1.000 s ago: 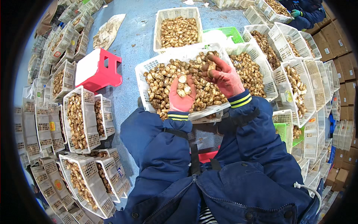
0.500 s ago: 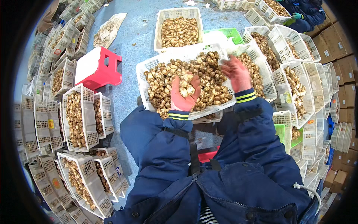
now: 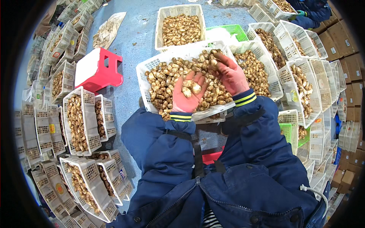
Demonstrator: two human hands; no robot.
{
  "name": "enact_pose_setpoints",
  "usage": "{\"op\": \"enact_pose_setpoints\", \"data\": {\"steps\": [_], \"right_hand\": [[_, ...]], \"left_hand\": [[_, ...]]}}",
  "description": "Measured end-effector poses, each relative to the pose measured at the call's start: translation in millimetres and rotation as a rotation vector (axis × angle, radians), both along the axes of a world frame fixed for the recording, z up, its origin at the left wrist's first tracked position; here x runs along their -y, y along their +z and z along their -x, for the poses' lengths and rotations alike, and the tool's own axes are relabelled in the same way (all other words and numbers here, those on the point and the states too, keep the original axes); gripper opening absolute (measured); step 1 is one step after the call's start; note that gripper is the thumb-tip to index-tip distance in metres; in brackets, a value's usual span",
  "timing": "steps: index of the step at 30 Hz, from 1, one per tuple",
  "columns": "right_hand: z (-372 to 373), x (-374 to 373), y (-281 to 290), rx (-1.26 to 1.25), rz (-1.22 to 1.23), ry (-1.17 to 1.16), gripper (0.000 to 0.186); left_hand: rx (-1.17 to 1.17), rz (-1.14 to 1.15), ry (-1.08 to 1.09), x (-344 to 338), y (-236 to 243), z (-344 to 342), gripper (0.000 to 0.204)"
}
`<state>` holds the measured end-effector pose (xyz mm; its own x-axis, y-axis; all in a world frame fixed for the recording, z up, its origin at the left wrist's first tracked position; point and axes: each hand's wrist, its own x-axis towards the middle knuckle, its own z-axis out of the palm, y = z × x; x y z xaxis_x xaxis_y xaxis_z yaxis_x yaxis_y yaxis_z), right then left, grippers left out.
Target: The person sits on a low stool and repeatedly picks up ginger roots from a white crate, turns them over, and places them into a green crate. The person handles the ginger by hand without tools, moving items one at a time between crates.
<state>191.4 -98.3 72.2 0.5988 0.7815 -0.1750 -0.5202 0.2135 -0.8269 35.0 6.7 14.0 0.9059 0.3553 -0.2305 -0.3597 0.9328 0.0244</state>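
A white plastic crate [image 3: 143, 81] filled with small brown tubers that look like taro stands before me, tilted. My left hand [image 3: 187, 98] is palm up over its near side, fingers curled around several small taros [image 3: 191, 87] resting in the palm. Over the crate's right part, my right hand [image 3: 231, 78] points down and left, thumb and fingers drawn together at the heap. Whether a taro is between its fingertips I cannot make out. Right of this crate, and partly behind my right hand, a second white crate [image 3: 276, 81] holds more taros.
Beyond stands another taro-filled crate [image 3: 159, 32], with a green crate [image 3: 239, 30] beside it. A red and white stool [image 3: 104, 70] is at the left. Stacked crates [image 3: 91, 125] line both sides. Cartons [image 3: 334, 47] and another person's sleeve [image 3: 317, 17] show at the far right.
My right hand has moved left from the boundary between the two crates to the heap, its fingers drawing together. My left hand stays nearly in place, still holding taros.
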Motion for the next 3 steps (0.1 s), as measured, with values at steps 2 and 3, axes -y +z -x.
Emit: {"op": "enact_pose_setpoints", "data": {"steps": [2, 3], "right_hand": [[-4.9, 5.9, -1.6, -0.174, -0.14, 0.099, 0.049], [-6.2, 8.0, -3.1, -0.223, -0.211, 0.188, 0.054]], "left_hand": [[0.022, 0.036, 0.091, 0.7, 1.5, -1.0, 0.055], [0.034, 0.07, 0.124, 0.5, 2.5, -0.8, 0.06]]}}
